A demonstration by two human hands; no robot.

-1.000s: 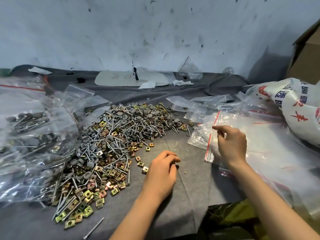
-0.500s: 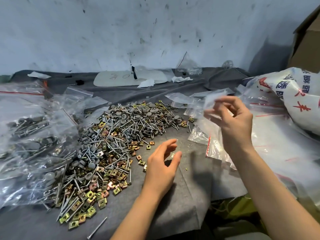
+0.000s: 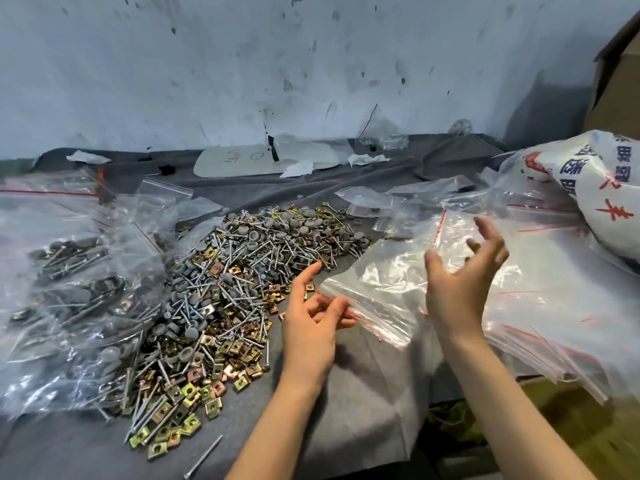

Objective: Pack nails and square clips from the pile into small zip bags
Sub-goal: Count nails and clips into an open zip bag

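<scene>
A person at a cloth-covered desk readies an empty zip bag for filling, holding it in the air just right of the pile of nails and square clips. The left hand pinches the bag's red-striped mouth, thumb and lower fingers clamped on the plastic while the forefinger points straight out. The grip seems meant to steady one lip so the mouth can be pulled apart. The right hand is raised at the bag's far side, its fingers spread wide and gripping nothing; whether they touch the film cannot be told. The bag is clear, thin and crumpled, glinting under the light, with nothing inside and its mouth apparently not yet opened. The pile, within easy reach of the left hand, mixes silver nails, grey round caps and brass-coloured clips. Filled bags lie to the left and a stack of empty bags to the right, beside a white printed sack
</scene>
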